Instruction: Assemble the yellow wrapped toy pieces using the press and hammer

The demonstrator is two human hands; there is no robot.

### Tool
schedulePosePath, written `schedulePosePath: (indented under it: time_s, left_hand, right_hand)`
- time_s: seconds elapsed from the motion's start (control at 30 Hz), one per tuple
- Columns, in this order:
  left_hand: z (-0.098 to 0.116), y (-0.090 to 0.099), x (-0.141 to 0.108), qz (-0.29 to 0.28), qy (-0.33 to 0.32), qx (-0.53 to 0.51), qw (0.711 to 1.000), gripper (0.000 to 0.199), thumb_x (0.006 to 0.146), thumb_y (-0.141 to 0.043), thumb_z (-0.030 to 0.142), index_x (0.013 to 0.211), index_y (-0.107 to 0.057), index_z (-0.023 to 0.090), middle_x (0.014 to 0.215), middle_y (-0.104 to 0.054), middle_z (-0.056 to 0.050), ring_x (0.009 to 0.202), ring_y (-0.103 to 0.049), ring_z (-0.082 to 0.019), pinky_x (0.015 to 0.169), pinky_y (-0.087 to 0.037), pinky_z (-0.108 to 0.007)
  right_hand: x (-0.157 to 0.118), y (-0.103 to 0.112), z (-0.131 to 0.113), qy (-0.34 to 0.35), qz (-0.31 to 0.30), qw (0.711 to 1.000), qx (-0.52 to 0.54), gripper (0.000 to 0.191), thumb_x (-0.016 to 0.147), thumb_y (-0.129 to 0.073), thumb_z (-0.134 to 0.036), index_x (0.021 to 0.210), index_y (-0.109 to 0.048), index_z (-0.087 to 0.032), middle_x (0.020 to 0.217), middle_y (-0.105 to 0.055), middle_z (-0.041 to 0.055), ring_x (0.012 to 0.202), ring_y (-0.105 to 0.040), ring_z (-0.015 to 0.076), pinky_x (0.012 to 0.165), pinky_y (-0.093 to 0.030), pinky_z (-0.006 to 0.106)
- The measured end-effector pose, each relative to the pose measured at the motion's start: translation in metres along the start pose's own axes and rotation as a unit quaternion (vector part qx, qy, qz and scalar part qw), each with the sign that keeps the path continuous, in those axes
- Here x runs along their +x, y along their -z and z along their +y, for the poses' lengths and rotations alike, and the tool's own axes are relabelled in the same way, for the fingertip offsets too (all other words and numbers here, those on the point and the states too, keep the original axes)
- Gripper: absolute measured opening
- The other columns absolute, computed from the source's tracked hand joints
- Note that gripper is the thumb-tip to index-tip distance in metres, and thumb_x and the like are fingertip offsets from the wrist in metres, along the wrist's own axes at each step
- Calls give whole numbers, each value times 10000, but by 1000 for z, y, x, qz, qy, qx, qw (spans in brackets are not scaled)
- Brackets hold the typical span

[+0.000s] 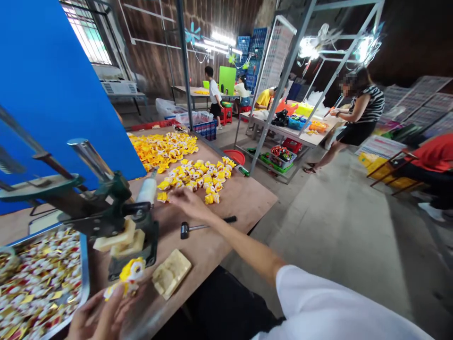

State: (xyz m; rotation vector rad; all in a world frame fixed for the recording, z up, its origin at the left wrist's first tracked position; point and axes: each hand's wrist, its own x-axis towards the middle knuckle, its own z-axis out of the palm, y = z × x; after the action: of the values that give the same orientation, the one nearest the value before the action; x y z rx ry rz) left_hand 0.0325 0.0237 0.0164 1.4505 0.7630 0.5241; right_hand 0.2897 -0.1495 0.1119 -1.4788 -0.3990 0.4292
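My left hand (102, 314), at the lower left, pinches a small yellow-and-white toy figure (132, 271) between thumb and fingers. My right hand (186, 200) reaches forward over the workbench to the near edge of a heap of similar toy figures (198, 177). A yellow piece (163, 196) lies right at its blurred fingertips; whether they grip it cannot be seen. Between the hands stands a dark green hand press (113, 203) with cream-coloured blocks (123, 238) in it. A loose cream mould block (172, 274) lies on the bench near my left hand.
A hammer (198, 227) lies under my right forearm. At left, a metal tray (85, 269) holds many small white, gold and red parts. Behind are more yellow pieces (163, 146) and a blue panel (63, 94). A metal post (260, 141) rises beyond the bench; several people work farther off.
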Motion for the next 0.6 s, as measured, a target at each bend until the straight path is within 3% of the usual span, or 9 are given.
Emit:
schedulePosePath:
  time_s: [0.07,0.13,0.2,0.27,0.4,0.6]
  left_hand:
    - [16,-3,-23,-38,65,-46,996,769,615,-974,697,1152,-656,246,1072,-802,-49,846,-825,-306,765,-704,-410]
    - [42,-18,-45,-83,107,-41,990,761,645,-994,666,1169,-656,230,981,-838,-60,785,-833,-294,754,-700,-391]
    - [63,-38,-55,-140,116,-66,981,752,662,-985,691,1121,-616,223,883,-832,-58,730,-828,-288,700,-686,-377]
    - [71,-50,-52,-163,134,-80,974,756,697,-936,760,1089,-572,225,718,-782,-37,592,-784,-270,580,-638,-346]
    - [62,-49,-49,-198,155,-79,965,750,774,-824,850,1057,-484,244,653,-751,-24,450,-691,-210,446,-522,-267]
    - [40,-47,-60,-186,133,-64,971,729,789,-835,817,1052,-450,256,620,-733,-2,415,-620,-164,405,-411,-205]
  right_hand:
    - [-52,1,12,62,-186,978,-65,547,897,-903,-483,1349,-719,-236,1336,-687,70,1114,-703,183,1000,-608,319]
    - [-92,2,14,98,-301,941,-119,549,942,-870,-417,1445,-708,-268,1430,-679,88,1233,-692,213,1081,-582,350]
    - [-112,4,16,112,-301,935,-151,461,994,-820,-369,1433,-725,-269,1427,-708,86,1322,-668,234,1164,-535,382]
    - [-114,6,21,90,-257,950,-153,430,1001,-810,-378,1408,-736,-259,1369,-748,81,1261,-700,236,1112,-559,377]
    - [-106,7,34,32,-221,961,-161,451,956,-846,-474,1325,-765,-228,1232,-801,70,1020,-744,209,885,-594,319]
    - [-113,3,51,62,-210,948,-229,417,975,-821,-549,1205,-820,-201,1043,-765,57,810,-625,162,716,-505,281]
